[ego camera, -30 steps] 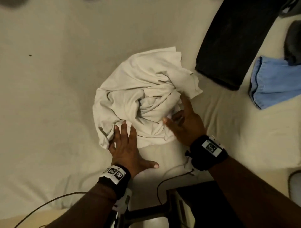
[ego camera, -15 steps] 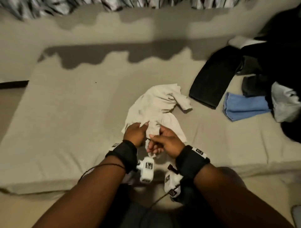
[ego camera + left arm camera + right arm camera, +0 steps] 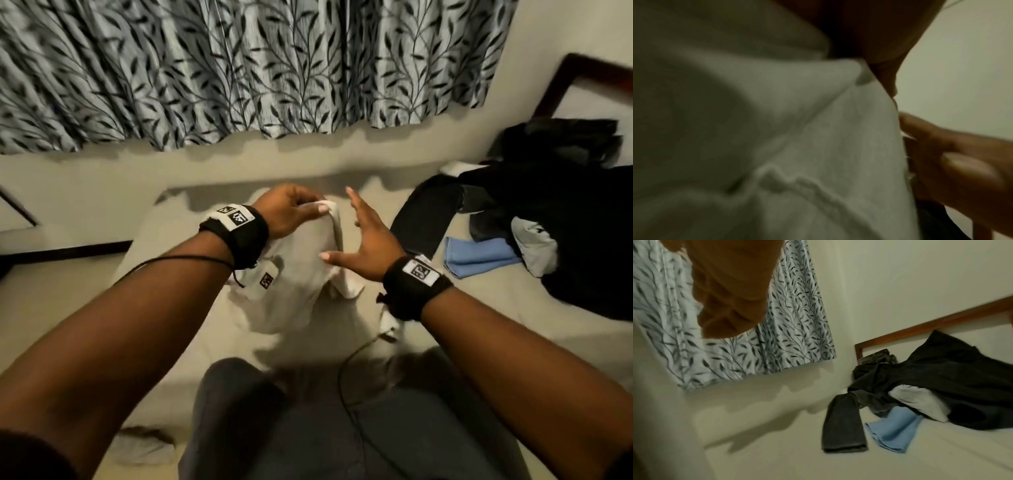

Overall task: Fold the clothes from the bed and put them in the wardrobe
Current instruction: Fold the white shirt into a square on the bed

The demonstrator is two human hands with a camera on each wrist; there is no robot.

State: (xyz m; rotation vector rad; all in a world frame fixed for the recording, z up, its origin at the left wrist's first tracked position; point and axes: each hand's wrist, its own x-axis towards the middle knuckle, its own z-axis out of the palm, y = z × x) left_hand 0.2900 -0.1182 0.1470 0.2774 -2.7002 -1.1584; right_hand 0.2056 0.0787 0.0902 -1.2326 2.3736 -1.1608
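A: Status? The white garment (image 3: 301, 274) hangs above the bed (image 3: 85, 308), pinched at its top edge by the left hand (image 3: 287, 214).

B: The right hand (image 3: 363, 246) is spread, touching the cloth only. Risk: single-point grip; fabric may slip and bunch.

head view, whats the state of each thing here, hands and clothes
left hand: grips the top edge of the white garment
right hand: fingers straight and spread, beside the garment
white garment: lifted off the bed, hanging, unfolded
dark trousers: lying flat on the bed
blue cloth: folded, on the bed
dark pile: heaped, unfolded
curtain: drawn shut
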